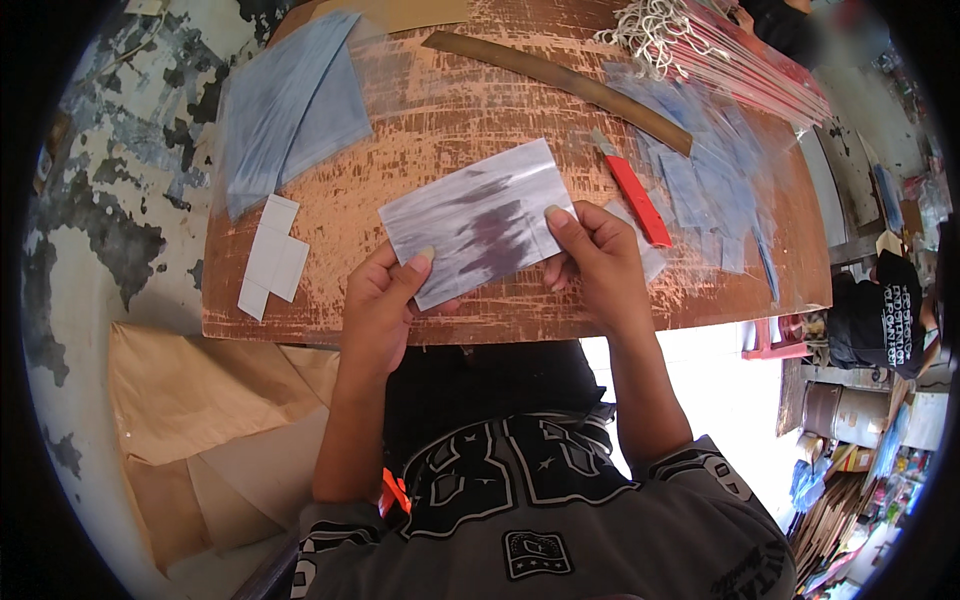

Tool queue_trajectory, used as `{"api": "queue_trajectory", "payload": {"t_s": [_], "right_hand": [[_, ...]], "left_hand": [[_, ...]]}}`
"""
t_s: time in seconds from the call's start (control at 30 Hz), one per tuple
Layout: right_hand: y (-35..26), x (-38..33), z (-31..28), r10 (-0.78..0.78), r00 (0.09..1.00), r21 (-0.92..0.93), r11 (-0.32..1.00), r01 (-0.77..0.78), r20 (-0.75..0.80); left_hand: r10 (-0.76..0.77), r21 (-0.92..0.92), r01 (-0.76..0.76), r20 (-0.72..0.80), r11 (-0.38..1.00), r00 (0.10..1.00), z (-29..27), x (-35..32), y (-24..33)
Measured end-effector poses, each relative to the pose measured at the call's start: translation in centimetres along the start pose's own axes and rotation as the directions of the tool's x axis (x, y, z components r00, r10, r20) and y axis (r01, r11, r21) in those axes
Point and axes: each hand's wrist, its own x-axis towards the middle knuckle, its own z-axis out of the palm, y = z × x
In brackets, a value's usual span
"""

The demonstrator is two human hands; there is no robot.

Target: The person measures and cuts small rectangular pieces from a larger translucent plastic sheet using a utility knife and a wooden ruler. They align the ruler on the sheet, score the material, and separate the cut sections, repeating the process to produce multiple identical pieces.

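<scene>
Between my hands a glossy rectangular plastic sheet (480, 222) is held tilted above the near part of the table, its surface showing grey and dark streaks. My left hand (378, 302) pinches its lower left corner, thumb on top. At the right edge, my right hand (606, 262) grips it with the thumb on its face and the fingers curled behind. Whether it is one layer or several, I cannot tell. Just beyond my right hand lies a red utility knife (638, 200) with its blade pointing away from me. Part of a pale sheet (650, 258) shows beside my right wrist.
The worn wooden table (420, 110) bears bluish clear plastic sheets (300, 110) at left and more plastic pieces (700, 170) at right. A flat brown strip (560, 85) crosses the back. White cut card (272, 258) lies left; red-and-white corded bundles (730, 65) sit far right.
</scene>
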Motion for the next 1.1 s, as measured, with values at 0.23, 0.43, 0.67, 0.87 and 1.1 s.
{"api": "queue_trajectory", "payload": {"t_s": [0.23, 0.43, 0.67, 0.87, 1.1], "right_hand": [[-0.4, -0.2, -0.8, -0.068, 0.99, 0.011, 0.997, 0.07, -0.122], [-1.8, -0.9, -4.7, -0.234, 0.917, -0.261, 0.953, 0.151, -0.324], [-0.1, -1.4, -4.4, -0.466, 0.884, -0.609, 0.713, 0.348, -0.041], [0.3, -2.1, 0.2, -0.389, 0.901, -0.8, 0.47, 0.373, 0.191], [1.8, -1.5, 0.4, -0.413, 0.88, -0.833, 0.381, 0.401, 0.234]], "left_hand": [[0.003, 0.031, -0.001, -0.066, 1.0, 0.998, -0.2, 0.2, 0.4], [0.005, 0.152, 0.007, -0.082, 0.988, 0.997, -2.7, 0.7, 1.4], [-0.073, 0.197, 0.094, -0.109, 0.976, 0.991, -3.2, 1.3, 1.4], [-0.09, 0.213, 0.111, -0.109, 0.971, 0.99, -3.1, 1.0, 1.7], [-0.123, 0.203, 0.157, -0.171, 0.966, 0.978, -3.0, 1.1, 1.6]]}}
